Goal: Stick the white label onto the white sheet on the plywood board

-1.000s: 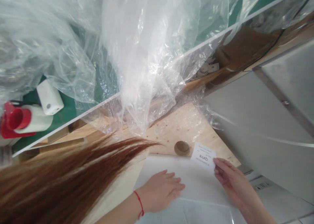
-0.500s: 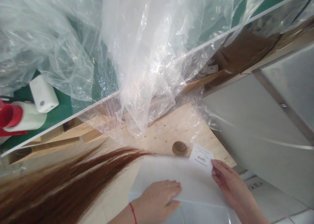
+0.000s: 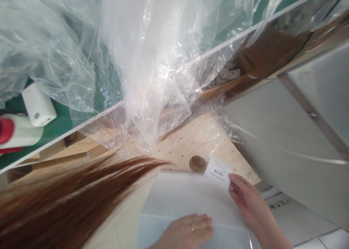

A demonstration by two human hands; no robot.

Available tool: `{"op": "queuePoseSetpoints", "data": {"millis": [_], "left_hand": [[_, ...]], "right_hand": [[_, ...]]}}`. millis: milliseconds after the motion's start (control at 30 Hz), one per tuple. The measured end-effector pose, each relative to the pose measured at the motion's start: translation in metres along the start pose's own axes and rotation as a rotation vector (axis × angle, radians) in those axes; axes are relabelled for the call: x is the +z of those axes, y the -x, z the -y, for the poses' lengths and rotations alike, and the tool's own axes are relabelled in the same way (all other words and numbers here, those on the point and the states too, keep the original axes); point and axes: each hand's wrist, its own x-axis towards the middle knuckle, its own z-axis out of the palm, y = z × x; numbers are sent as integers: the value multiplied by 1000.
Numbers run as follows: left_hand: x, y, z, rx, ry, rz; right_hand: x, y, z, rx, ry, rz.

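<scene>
A pale, translucent plastic-wrapped sheet or package (image 3: 174, 194) lies in front of me at the bottom centre; I cannot make out what is inside. My left hand (image 3: 191, 229) rests flat on it with the fingers stretched out, a ring on one finger. At the package's far right corner, my right hand (image 3: 247, 196) pinches a white printed label (image 3: 218, 170) between thumb and fingers. The label carries several lines of print, with larger letters in the middle. Its far part overlaps the wooden board (image 3: 174, 147) behind the package.
Crumpled clear plastic film (image 3: 158, 59) covers much of the green table (image 3: 64, 116) and hangs over its edge. A white box (image 3: 39, 105) and a tape roll (image 3: 24, 130) with a red core sit at left. Brown hair (image 3: 81, 198) crosses the lower left. Grey panels (image 3: 286, 132) stand right.
My left hand has slid toward me and slightly right across the package. My right hand still pinches the label; the whole view has shifted a little.
</scene>
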Motion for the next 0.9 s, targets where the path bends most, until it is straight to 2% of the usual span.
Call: {"op": "queuePoseSetpoints", "data": {"millis": [67, 133, 233, 300, 367, 433, 500, 633, 767, 900], "left_hand": [[6, -2, -1, 9, 32, 3], [4, -8, -4, -62, 7, -65], [-14, -21, -7, -200, -60, -159], [-31, -29, -2, -291, -62, -125], [-46, -35, 7, -365, -34, -30], [-53, -36, 14, -393, -13, 37], [-53, -32, 13, -358, -8, 31], [-40, -16, -8, -198, 29, -31], [-28, -5, -19, -52, 65, -23], [-36, -15, -9, -91, 53, -38]], "right_hand": [[0, 1, -1, 10, -3, 1], [2, 2, -2, 21, -5, 3], [4, 4, -2, 30, -1, -1], [4, 5, 0, 28, 4, -6], [2, 6, 3, 17, 5, -9], [-1, 5, 5, 9, 3, -8], [-4, 5, 7, 6, 3, -5], [-5, 2, 5, 11, 0, -12], [-2, 0, 0, 26, 2, 0], [3, -1, -4, 29, 12, 16]]}}
